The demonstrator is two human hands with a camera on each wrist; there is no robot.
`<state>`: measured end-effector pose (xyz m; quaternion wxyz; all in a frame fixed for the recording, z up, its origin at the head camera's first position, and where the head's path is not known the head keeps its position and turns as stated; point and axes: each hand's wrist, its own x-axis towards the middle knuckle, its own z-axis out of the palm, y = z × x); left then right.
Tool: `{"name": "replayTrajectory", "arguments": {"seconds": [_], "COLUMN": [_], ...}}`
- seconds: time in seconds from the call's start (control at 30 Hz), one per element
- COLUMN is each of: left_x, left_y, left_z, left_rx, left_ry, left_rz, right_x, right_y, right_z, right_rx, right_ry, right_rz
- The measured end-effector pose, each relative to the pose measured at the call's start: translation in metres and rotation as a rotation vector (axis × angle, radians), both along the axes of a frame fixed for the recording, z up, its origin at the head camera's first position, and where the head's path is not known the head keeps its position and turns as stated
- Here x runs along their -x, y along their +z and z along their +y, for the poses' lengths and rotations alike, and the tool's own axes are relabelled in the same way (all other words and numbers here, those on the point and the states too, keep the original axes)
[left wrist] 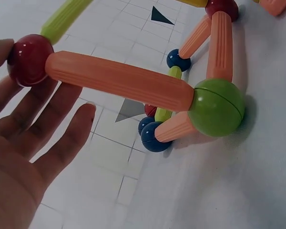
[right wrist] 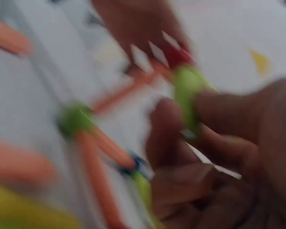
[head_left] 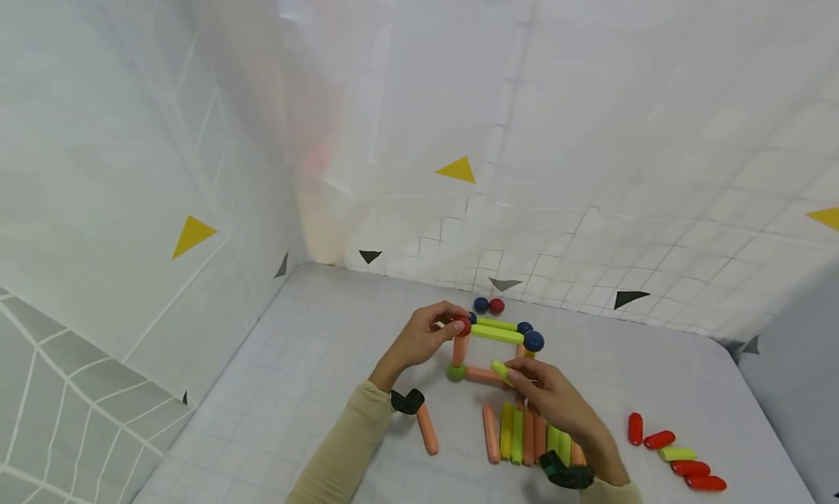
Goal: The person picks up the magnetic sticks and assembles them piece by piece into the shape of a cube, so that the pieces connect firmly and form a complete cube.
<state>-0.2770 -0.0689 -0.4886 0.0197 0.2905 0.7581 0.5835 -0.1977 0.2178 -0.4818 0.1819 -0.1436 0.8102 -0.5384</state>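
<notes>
My left hand (head_left: pixel 419 338) pinches a red ball (left wrist: pixel 31 60) at an upper corner of a frame built from rods and balls. An orange rod (left wrist: pixel 124 78) runs from that ball down to a green ball (left wrist: pixel 216 107) on the table. Between the thumb and fingers of my right hand (head_left: pixel 552 396) is a short yellow-green rod (head_left: pixel 500 370), held just in front of the frame. Another yellow-green rod (head_left: pixel 497 334) spans from the red ball to a dark blue ball (head_left: pixel 534 341). The right wrist view is blurred.
Loose orange, yellow and green rods (head_left: pixel 518 435) lie in a row near my right wrist. A lone orange rod (head_left: pixel 427 430) lies by the left wrist. Several short red pieces (head_left: pixel 690 468) are at the right. Behind the frame sit a blue ball (head_left: pixel 481 305) and a red ball (head_left: pixel 497 306).
</notes>
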Motion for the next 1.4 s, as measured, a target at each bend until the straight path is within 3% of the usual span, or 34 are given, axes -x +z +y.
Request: {"name": "replayTrajectory", "arguments": {"seconds": [0.23,0.5,0.63,0.8,0.87,0.93,1.1,1.17,1.2,1.33,1.4], "left_x": [0.001,0.0,0.001,0.001,0.0,0.0,-0.001,-0.001,-0.001,0.0,0.0], "left_y": [0.0,0.0,0.001,0.001,0.002,0.002,0.001,0.001,0.001,0.001,0.0], "left_z": [0.0,0.001,0.001,0.001,0.0,0.0,0.001,0.001,0.001,0.001,0.001], "left_rx": [-0.004,0.005,0.017,0.03,0.038,0.042,0.049,0.049,0.047,0.041,0.045], "left_ry": [-0.01,-0.015,-0.016,-0.021,-0.021,-0.024,-0.032,-0.03,-0.029,-0.023,-0.024], "left_rz": [-0.003,-0.001,0.005,0.012,0.014,0.015,0.015,0.018,0.019,0.019,0.016], "right_x": [0.002,0.007,0.008,0.007,0.006,0.004,-0.006,-0.01,-0.012,-0.019,-0.024], "right_y": [-0.023,-0.027,-0.028,-0.027,-0.027,-0.027,-0.026,-0.026,-0.027,-0.036,-0.045], "right_z": [-0.075,-0.095,-0.094,-0.095,-0.095,-0.093,-0.083,-0.082,-0.084,-0.099,-0.112], "right_rx": [0.23,0.398,0.452,0.528,0.507,0.416,0.022,-0.096,-0.137,-0.27,-0.322], "right_ry": [-0.32,-0.537,-0.593,-0.559,-0.552,-0.566,-0.66,-0.618,-0.559,-0.239,-0.122], "right_rz": [-0.009,-0.091,-0.161,-0.237,-0.238,-0.187,0.15,0.253,0.281,0.302,0.322]}}
